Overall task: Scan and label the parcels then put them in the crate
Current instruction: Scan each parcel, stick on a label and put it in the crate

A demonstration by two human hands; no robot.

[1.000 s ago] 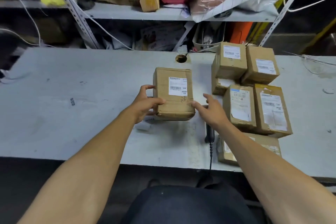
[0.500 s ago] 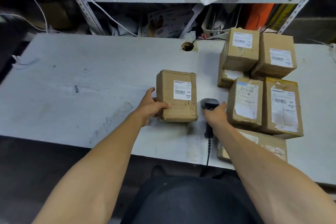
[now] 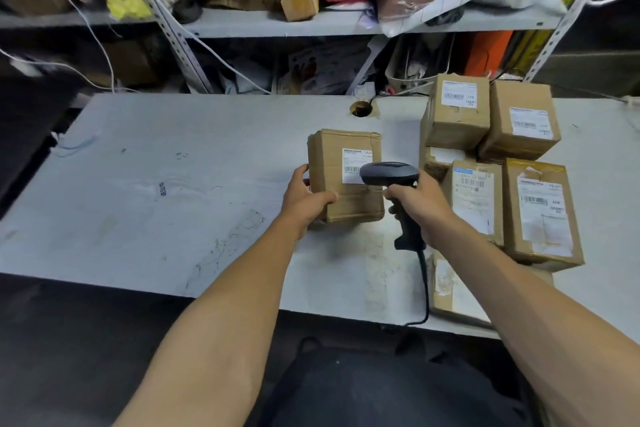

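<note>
On table: L hand [image 3: 304,199] grips parcel [image 3: 341,177], R hand [image 3: 420,206] scanner [image 3: 389,174].

The scuffed grey tabletop [image 3: 180,184] carries one cardboard parcel [image 3: 332,163] between the grips and stacked parcels [image 3: 498,163] right of them.

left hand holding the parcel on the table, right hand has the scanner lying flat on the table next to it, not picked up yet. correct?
Not quite. The left hand does hold the parcel on the table, but the scanner is not lying flat: the head view shows the right hand gripping its handle, with the scanner raised and its head over the parcel's label.
</note>
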